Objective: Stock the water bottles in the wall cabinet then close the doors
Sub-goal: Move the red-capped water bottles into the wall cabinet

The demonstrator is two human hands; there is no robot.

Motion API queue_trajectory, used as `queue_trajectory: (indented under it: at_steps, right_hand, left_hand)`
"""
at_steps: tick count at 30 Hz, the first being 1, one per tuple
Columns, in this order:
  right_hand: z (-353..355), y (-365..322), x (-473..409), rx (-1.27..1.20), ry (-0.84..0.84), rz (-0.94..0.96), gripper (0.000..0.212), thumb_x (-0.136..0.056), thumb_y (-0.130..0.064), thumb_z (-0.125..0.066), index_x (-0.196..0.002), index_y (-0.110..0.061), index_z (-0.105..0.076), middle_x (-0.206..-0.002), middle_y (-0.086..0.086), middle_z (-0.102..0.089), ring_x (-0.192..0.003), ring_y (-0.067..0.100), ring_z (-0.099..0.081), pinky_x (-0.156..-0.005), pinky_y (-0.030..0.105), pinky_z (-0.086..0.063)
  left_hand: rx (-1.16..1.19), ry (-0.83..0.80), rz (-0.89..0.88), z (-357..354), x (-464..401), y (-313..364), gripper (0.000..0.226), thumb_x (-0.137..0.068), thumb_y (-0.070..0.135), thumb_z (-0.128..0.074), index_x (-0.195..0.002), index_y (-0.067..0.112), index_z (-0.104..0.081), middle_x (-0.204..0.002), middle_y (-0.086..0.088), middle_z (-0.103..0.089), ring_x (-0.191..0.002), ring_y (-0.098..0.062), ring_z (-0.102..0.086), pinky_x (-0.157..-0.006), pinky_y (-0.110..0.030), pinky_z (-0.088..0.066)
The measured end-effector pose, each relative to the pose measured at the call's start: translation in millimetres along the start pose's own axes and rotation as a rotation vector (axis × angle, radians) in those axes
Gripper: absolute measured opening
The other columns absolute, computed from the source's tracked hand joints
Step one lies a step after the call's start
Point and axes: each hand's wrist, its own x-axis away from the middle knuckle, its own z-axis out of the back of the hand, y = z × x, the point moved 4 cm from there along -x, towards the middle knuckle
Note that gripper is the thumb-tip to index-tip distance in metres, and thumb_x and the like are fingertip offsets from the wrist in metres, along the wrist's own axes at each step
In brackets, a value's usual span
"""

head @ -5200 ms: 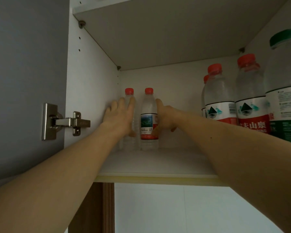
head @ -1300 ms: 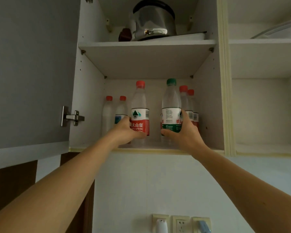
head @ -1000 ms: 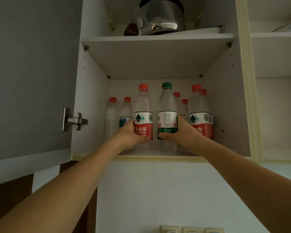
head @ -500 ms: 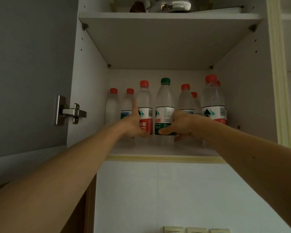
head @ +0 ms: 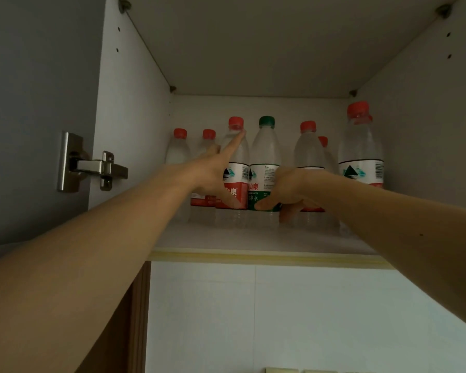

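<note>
Cabinet shelf (head: 226,239): left hand (head: 213,170), fingers straight, touches upright red-capped bottle (head: 236,168); right hand (head: 288,189) grips upright green-capped bottle (head: 264,154).

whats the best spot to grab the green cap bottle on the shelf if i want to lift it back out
Grip the green-cap bottle around its labelled middle, coming straight in from the open front of the cabinet. It stands upright with a red-cap bottle tight against its left, so a side approach is probably blocked there. The right hand already wraps it from the right, thumb across the lower label.
</note>
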Motion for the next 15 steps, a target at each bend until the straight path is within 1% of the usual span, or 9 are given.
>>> queue_trajectory:
  at_steps: [2,3,5,6,7,8,10,13,15]
  right_hand:
    - [-2.4,-2.4,-2.7,0.015,0.038,-0.001,0.045,-0.080,-0.019,-0.086,-0.109,-0.011,-0.052,-0.114,0.014,-0.061,-0.098,0.029,-0.066,-0.087,0.045,-0.061]
    - [-4.7,-4.0,-4.1,-0.004,0.061,-0.008,0.063,-0.079,-0.019,-0.087,-0.125,-0.007,-0.045,-0.117,0.014,-0.058,-0.098,0.028,-0.064,-0.087,0.047,-0.061]
    - [-9.8,-6.8,-9.8,-0.082,0.099,-0.017,0.107,-0.079,-0.014,-0.086,-0.154,-0.008,-0.010,-0.128,0.017,-0.051,-0.107,0.033,-0.060,-0.089,0.054,-0.058]
    - [-12.0,-8.3,-12.6,-0.121,0.115,-0.007,0.120,-0.079,-0.011,-0.085,-0.157,-0.013,0.005,-0.135,0.019,-0.047,-0.114,0.036,-0.057,-0.090,0.057,-0.057]
    - [-13.7,-10.2,-15.2,-0.133,0.119,0.006,0.124,-0.080,-0.010,-0.085,-0.157,-0.015,0.013,-0.139,0.020,-0.046,-0.119,0.038,-0.055,-0.091,0.058,-0.056]
    - [-13.8,-11.5,-17.5,-0.099,0.121,0.020,0.123,-0.081,-0.010,-0.084,-0.157,-0.014,0.012,-0.138,0.020,-0.047,-0.120,0.038,-0.055,-0.091,0.056,-0.056]
    - [-10.6,-11.5,-20.1,0.107,0.126,0.037,0.109,-0.081,-0.018,-0.085,-0.154,-0.005,-0.006,-0.134,0.018,-0.052,-0.116,0.035,-0.060,-0.091,0.048,-0.057]
    - [-3.4,-9.0,-18.9,0.287,0.118,0.045,0.086,-0.079,-0.024,-0.088,-0.140,-0.005,-0.031,-0.109,0.013,-0.056,-0.089,0.030,-0.068,-0.062,0.040,-0.063]
    - [-1.9,-10.5,-16.3,0.373,0.155,0.061,0.086,-0.076,-0.027,-0.089,-0.138,-0.006,-0.034,-0.103,0.011,-0.055,-0.082,0.028,-0.067,-0.056,0.038,-0.062]
  left_hand:
    - [-0.172,0.053,-0.003,-1.9,-6.0,-5.5,0.156,-0.053,0.057,-0.094,-0.147,0.051,0.031,-0.166,-0.014,-0.015,-0.152,-0.038,-0.014,-0.120,-0.060,-0.020]
    - [-0.259,0.083,-0.009,-3.6,-8.1,-8.6,0.156,-0.053,0.063,-0.090,-0.149,0.045,0.031,-0.164,-0.015,-0.019,-0.152,-0.036,-0.010,-0.121,-0.061,-0.013]
    - [-0.373,0.125,-0.026,-7.8,-11.4,-14.6,0.154,-0.056,0.070,-0.085,-0.152,0.035,0.030,-0.164,-0.014,-0.021,-0.153,-0.035,-0.005,-0.122,-0.064,-0.002]
    - [-0.407,0.139,-0.033,-9.9,-12.2,-17.0,0.152,-0.058,0.072,-0.083,-0.154,0.032,0.028,-0.165,-0.014,-0.019,-0.154,-0.035,-0.002,-0.121,-0.065,0.001]
    - [-0.431,0.149,-0.036,-11.8,-12.7,-18.3,0.150,-0.060,0.071,-0.082,-0.155,0.029,0.026,-0.166,-0.012,-0.016,-0.154,-0.035,0.000,-0.121,-0.065,0.003]
    - [-0.452,0.154,-0.035,-13.4,-13.2,-18.9,0.148,-0.062,0.071,-0.082,-0.156,0.028,0.024,-0.167,-0.011,-0.012,-0.155,-0.035,0.002,-0.120,-0.066,0.003]
    - [-0.503,0.133,-0.021,-15.4,-14.5,-19.1,0.144,-0.066,0.068,-0.081,-0.157,0.027,0.023,-0.169,-0.011,-0.004,-0.155,-0.036,0.005,-0.121,-0.066,0.002]
    - [-0.580,0.088,-0.002,-14.5,-20.2,-17.0,0.142,-0.068,0.068,-0.080,-0.157,0.029,0.023,-0.169,-0.017,0.004,-0.155,-0.037,0.008,-0.121,-0.065,0.001]
    - [-0.563,0.072,-0.005,-12.5,-22.3,-16.5,0.142,-0.067,0.068,-0.081,-0.157,0.031,0.023,-0.169,-0.016,0.008,-0.155,-0.037,0.011,-0.121,-0.064,0.003]
